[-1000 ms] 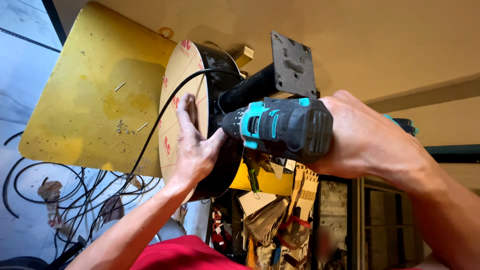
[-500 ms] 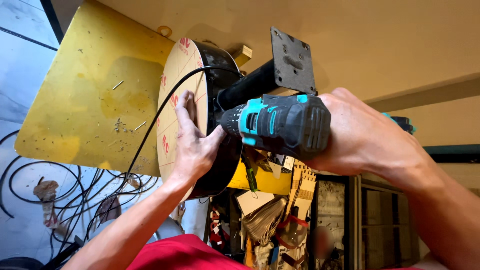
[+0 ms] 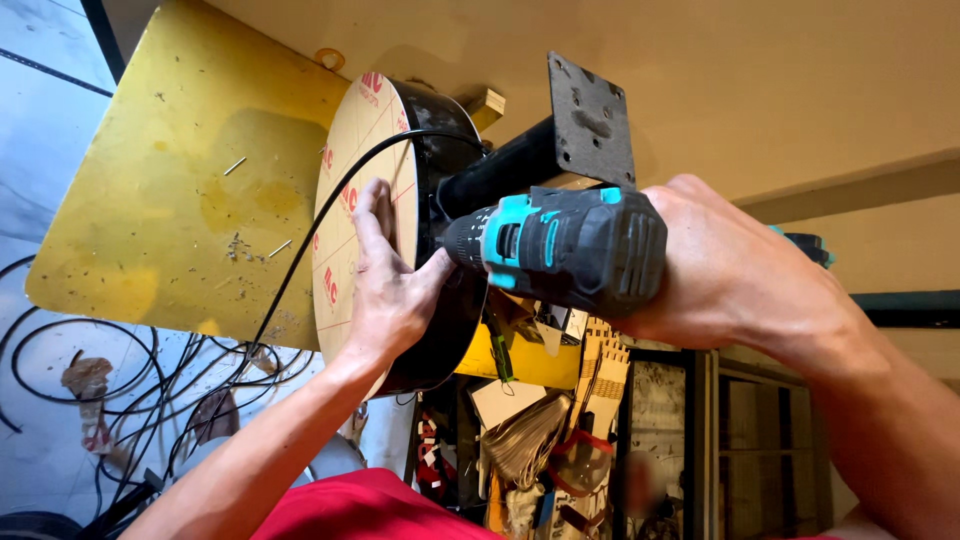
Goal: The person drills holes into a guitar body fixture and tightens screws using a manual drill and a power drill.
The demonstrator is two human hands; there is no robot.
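Note:
My right hand [image 3: 735, 275] grips a black and teal cordless drill [image 3: 560, 245], its nose pressed against the dark side wall of a round black drum-shaped housing [image 3: 450, 330]. The housing's flat face is covered by a tan protective film with red print [image 3: 350, 150]. My left hand [image 3: 390, 290] lies flat on that face at the rim, thumb close to the drill's chuck. A black tube with a square mounting plate [image 3: 590, 125] juts from the housing above the drill. A thin black cable [image 3: 330, 215] runs across the face.
A yellow table top [image 3: 170, 200] with loose screws lies to the left. Black cables [image 3: 110, 370] coil on the light floor beneath. Cardboard, papers and cluttered shelves [image 3: 560, 430] fill the lower middle, and a dark cabinet [image 3: 770, 440] stands to the right.
Almost nothing has moved; the drill stays against the housing and my left hand keeps its place on the face. The view has shifted slightly.

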